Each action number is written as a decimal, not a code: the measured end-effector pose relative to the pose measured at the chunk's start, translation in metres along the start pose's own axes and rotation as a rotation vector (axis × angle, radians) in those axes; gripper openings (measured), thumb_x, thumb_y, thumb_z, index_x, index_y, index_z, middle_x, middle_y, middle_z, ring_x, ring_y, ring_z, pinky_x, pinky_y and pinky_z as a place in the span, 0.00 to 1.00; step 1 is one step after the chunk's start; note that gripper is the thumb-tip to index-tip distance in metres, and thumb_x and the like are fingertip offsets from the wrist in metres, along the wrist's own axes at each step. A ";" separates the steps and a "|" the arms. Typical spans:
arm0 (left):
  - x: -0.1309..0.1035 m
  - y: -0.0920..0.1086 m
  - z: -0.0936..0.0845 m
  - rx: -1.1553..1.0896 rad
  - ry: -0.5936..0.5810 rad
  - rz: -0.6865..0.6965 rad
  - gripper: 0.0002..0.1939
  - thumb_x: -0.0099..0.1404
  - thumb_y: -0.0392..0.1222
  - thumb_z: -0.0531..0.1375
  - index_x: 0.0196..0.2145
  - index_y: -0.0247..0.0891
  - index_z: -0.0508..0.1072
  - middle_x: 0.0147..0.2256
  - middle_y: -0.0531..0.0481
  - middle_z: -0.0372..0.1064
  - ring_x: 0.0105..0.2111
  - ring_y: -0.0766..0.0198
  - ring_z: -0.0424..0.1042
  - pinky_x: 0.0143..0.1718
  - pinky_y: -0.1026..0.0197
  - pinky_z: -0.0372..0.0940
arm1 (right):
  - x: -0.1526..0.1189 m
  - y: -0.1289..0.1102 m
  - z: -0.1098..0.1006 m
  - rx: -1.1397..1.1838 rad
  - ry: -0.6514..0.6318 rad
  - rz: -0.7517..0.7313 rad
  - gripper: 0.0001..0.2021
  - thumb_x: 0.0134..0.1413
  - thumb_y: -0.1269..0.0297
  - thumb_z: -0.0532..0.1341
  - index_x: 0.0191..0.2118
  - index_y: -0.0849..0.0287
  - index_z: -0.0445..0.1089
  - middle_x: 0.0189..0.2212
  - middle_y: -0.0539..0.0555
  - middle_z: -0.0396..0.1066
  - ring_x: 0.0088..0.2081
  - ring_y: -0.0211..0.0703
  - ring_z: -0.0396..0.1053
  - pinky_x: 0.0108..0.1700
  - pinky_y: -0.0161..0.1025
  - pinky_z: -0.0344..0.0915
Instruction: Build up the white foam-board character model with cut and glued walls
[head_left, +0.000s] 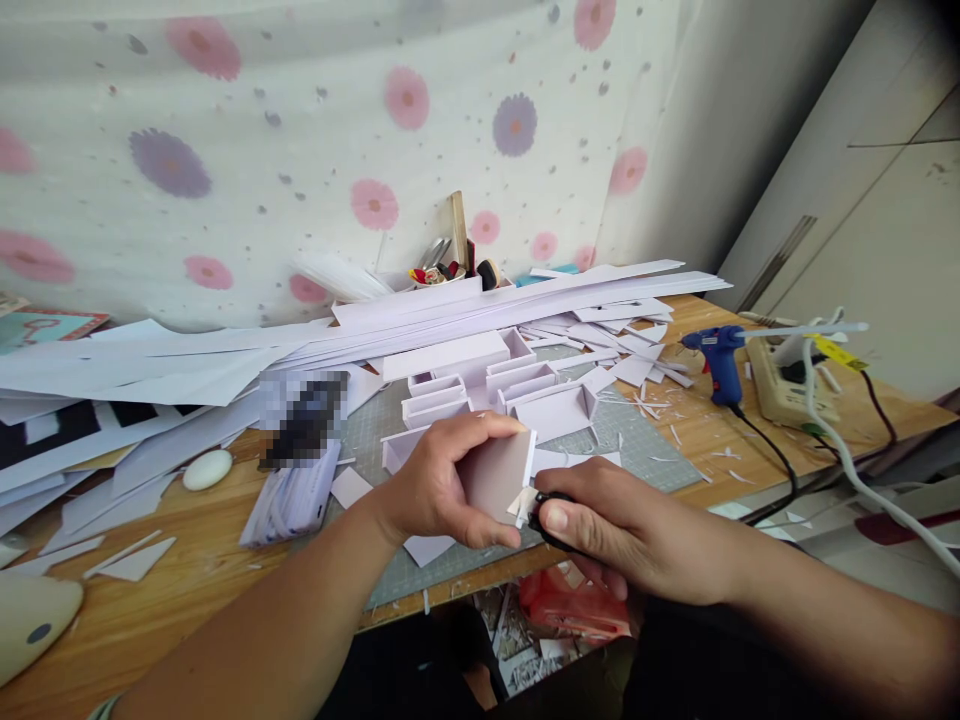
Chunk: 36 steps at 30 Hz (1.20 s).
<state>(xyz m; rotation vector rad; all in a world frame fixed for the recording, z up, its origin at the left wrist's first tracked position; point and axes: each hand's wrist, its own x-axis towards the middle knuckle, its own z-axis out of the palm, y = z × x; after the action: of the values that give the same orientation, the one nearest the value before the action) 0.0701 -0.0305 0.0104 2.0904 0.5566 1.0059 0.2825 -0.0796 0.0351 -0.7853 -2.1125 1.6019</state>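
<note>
Held a small white panel tilted above the front of the table, in the closed grip of the left hand. Gripped a black-handled tool in the right hand, its tip at the panel's lower right corner. Looked light, stiff and easily dented; seemed best held by opposite edges, clear of the tool. Saw just beyond, on a cutting mat, open white boxes and offcuts crowding the space. Noted a blue glue gun farther right, near a white cable.

Black tool partly hidden in right grip, dark object pixelated.
</note>
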 end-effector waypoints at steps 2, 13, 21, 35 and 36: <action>-0.001 -0.002 0.000 -0.044 0.014 -0.045 0.33 0.41 0.54 0.71 0.44 0.38 0.72 0.39 0.45 0.71 0.38 0.54 0.69 0.43 0.54 0.63 | -0.001 0.002 0.002 0.023 -0.031 0.017 0.24 0.66 0.43 0.47 0.32 0.61 0.58 0.20 0.48 0.60 0.18 0.33 0.61 0.18 0.26 0.56; -0.001 -0.002 -0.001 -0.048 -0.014 -0.037 0.34 0.40 0.58 0.71 0.43 0.39 0.72 0.39 0.44 0.71 0.38 0.53 0.70 0.42 0.54 0.63 | 0.004 0.012 -0.013 0.009 0.155 -0.030 0.22 0.68 0.48 0.47 0.31 0.60 0.59 0.19 0.46 0.59 0.16 0.33 0.60 0.18 0.28 0.57; 0.001 -0.001 -0.003 -0.027 -0.001 -0.043 0.35 0.40 0.58 0.71 0.44 0.37 0.72 0.38 0.45 0.71 0.37 0.55 0.69 0.41 0.55 0.63 | 0.004 0.004 -0.008 -0.127 0.168 -0.061 0.22 0.69 0.50 0.46 0.30 0.61 0.60 0.19 0.47 0.58 0.21 0.34 0.58 0.23 0.29 0.55; 0.000 -0.003 -0.006 -0.040 0.037 -0.136 0.35 0.39 0.57 0.71 0.43 0.37 0.72 0.40 0.44 0.71 0.39 0.53 0.69 0.44 0.54 0.62 | 0.000 0.000 0.001 -0.257 0.069 -0.063 0.23 0.68 0.47 0.45 0.30 0.60 0.60 0.21 0.48 0.58 0.23 0.34 0.54 0.24 0.30 0.52; 0.000 -0.005 -0.009 -0.042 0.046 -0.148 0.36 0.39 0.57 0.71 0.44 0.37 0.72 0.40 0.44 0.70 0.40 0.52 0.68 0.44 0.54 0.62 | -0.003 -0.001 0.000 -0.251 0.023 -0.076 0.23 0.68 0.47 0.45 0.30 0.60 0.60 0.22 0.48 0.58 0.22 0.34 0.55 0.24 0.30 0.52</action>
<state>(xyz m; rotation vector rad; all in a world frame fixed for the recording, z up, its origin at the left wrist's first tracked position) 0.0630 -0.0239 0.0103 1.9623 0.6970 0.9740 0.2846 -0.0817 0.0365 -0.7854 -2.3268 1.2986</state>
